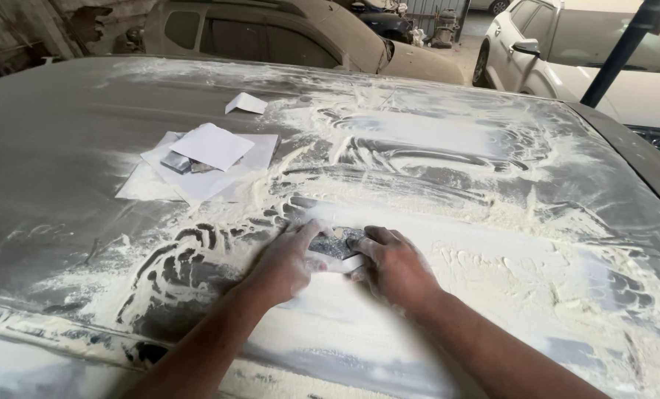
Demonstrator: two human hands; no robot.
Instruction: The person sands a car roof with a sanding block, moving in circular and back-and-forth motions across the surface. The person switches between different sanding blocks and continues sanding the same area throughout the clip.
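Both hands are down on the car hood (71, 148), pressed together over a small sanding block (335, 247). Only a grey, speckled patch of the block and a pale lower edge show; the rest is hidden under the fingers. The left hand (289, 260) lies flat on the block's left side, fingers spread over its top. The right hand (394, 266) curls its fingers onto the block's right edge, clamping it against the panel. The fingertips blur into the dust, so exactly how they wrap is hard to make out.

Pale yellowish sanding dust (492, 244) coats the hood all around the block, swirled into arcs beyond it and streaked to its left. Up and left of the block lies a loose stack of white paper sheets (210, 151), something small and dark tucked between them; a folded white scrap (245, 103) sits farther back. Beyond the hood stand a dusty tan car (271, 33) and a white car (611, 52), both cut off by the frame.
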